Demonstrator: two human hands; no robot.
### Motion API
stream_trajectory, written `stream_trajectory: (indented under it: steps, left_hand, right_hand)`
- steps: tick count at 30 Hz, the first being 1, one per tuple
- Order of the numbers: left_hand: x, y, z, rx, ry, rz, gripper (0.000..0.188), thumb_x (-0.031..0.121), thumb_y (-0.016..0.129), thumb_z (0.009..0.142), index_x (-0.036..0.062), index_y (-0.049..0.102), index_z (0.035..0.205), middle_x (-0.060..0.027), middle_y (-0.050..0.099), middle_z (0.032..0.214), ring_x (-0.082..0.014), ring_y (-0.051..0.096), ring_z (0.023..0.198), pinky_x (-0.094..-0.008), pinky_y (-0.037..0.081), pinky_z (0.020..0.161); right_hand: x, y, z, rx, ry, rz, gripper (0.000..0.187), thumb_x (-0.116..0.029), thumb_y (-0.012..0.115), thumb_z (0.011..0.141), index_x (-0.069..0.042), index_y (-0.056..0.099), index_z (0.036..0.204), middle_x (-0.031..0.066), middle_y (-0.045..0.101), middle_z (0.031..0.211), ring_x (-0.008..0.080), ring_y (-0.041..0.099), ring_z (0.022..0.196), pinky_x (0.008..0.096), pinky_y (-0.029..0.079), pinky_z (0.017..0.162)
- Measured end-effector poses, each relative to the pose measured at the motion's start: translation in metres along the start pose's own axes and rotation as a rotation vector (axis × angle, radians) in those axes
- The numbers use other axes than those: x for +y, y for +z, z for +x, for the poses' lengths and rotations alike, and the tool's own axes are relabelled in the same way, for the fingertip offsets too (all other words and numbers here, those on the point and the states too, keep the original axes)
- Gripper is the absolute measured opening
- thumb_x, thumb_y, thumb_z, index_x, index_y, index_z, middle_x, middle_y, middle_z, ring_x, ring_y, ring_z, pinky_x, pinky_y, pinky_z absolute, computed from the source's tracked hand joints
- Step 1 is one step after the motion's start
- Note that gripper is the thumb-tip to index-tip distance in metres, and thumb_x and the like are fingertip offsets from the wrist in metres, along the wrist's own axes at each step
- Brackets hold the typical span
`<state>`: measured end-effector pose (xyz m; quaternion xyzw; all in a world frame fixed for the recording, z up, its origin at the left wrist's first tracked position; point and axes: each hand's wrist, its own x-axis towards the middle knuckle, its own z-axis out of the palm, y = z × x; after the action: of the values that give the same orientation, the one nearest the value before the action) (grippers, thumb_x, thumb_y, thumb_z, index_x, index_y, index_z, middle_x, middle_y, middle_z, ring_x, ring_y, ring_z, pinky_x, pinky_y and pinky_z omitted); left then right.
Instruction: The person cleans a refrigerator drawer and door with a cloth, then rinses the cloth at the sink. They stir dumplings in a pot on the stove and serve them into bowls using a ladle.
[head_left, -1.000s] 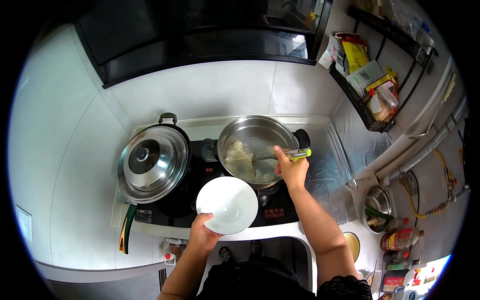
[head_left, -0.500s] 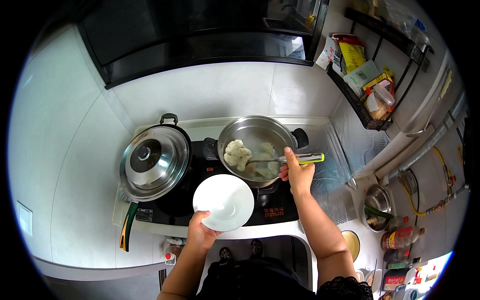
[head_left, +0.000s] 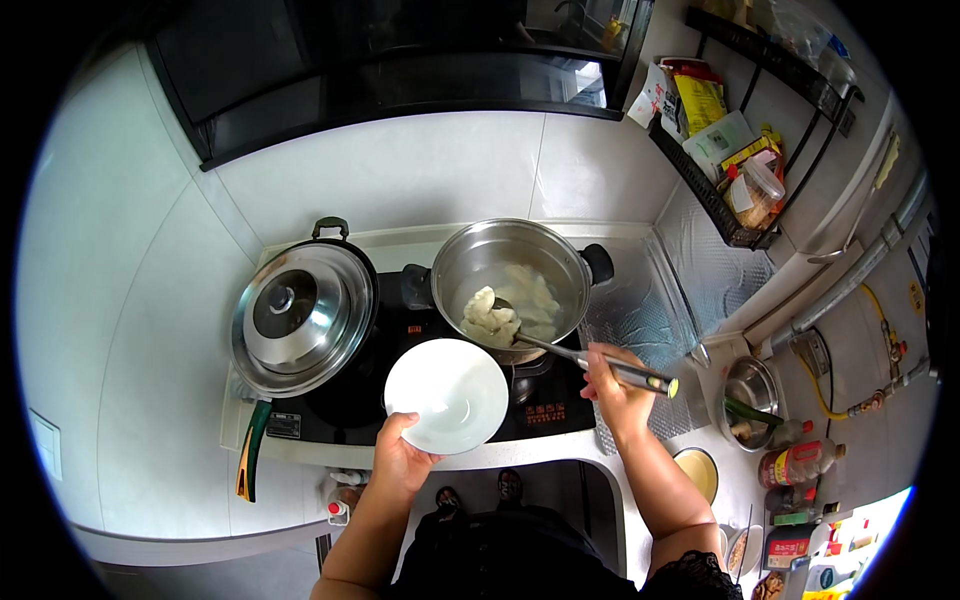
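My left hand [head_left: 403, 457] grips the rim of a white bowl [head_left: 446, 397], thumb over the edge. The bowl is tilted, with nothing in it, in front of the pot. My right hand [head_left: 617, 391] is closed round the handle of a metal ladle [head_left: 560, 350] with a grey and yellow-green grip. Its head lies inside the steel pot [head_left: 452, 262], beneath a clump of pale dumplings [head_left: 490, 318] near the pot's front left wall. More dumplings [head_left: 535, 298] sit in the cloudy water behind them.
A lidded wok [head_left: 300, 315] stands left of the pot on the black cooktop [head_left: 350, 412], its handle jutting forward. At right are a steel bowl [head_left: 750, 385], a yellowish bowl [head_left: 697, 474] and several bottles [head_left: 800, 464]. A packed rack [head_left: 715, 200] hangs above, right.
My right hand has moved right and toward me, swinging the ladle's handle lower. The dumpling clump has shifted toward the pot's near side. My left hand keeps the bowl nearly still.
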<state>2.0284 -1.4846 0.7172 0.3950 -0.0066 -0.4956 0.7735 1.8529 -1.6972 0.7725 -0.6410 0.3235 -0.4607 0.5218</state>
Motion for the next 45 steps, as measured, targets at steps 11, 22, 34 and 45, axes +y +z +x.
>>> stream_trajectory:
  steps: [11, 22, 34, 45]
  left_hand:
    - [0.002, 0.013, -0.002, 0.075, 0.013, -0.026, 0.061, 0.028, 0.054, 0.074, 0.0053, 0.041, 0.129, -0.0136, 0.057, 0.115, -0.03, 0.059, 0.1, -0.0409, 0.05, 0.071]
    - [0.004, 0.01, 0.001, 0.036, 0.015, -0.015, 0.057, 0.028, 0.053, 0.075, 0.0055, 0.044, 0.126, -0.0116, 0.059, 0.111, -0.0268, 0.061, 0.093, -0.0365, 0.048, 0.064]
    - [0.003, 0.016, -0.001, 0.1, 0.031, -0.047, 0.056, 0.027, 0.053, 0.074, 0.0056, 0.045, 0.126, -0.0111, 0.06, 0.109, -0.0262, 0.061, 0.091, -0.0353, 0.047, 0.061]
    - [0.007, 0.028, -0.003, 0.032, 0.044, -0.045, 0.063, 0.023, 0.053, 0.073, 0.0004, 0.038, 0.131, -0.0165, 0.054, 0.12, -0.0325, 0.058, 0.105, -0.0446, 0.052, 0.08]
  right_hand:
    - [-0.008, -0.03, 0.006, -0.185, -0.961, -0.429, 0.015, -0.015, 0.07, 0.075, -0.003, 0.061, 0.077, 0.0056, 0.067, 0.071, 0.0184, 0.06, 0.048, 0.0259, 0.049, 0.045]
    - [-0.011, -0.036, 0.006, -0.306, -1.135, -0.407, 0.022, -0.02, 0.073, 0.074, -0.003, 0.068, 0.087, 0.0026, 0.06, 0.059, 0.0165, 0.06, 0.048, 0.0248, 0.05, 0.044]
    - [-0.006, -0.039, 0.014, -0.237, -1.001, -0.449, 0.021, -0.022, 0.071, 0.076, -0.003, 0.067, 0.084, 0.0037, 0.062, 0.061, 0.0163, 0.06, 0.049, 0.0241, 0.051, 0.048]
    - [-0.021, -0.03, 0.066, 0.184, 0.148, 0.122, 0.032, -0.029, 0.062, 0.088, 0.003, 0.066, 0.086, 0.0092, 0.056, 0.054, 0.0129, 0.049, 0.035, 0.0225, 0.039, 0.033]
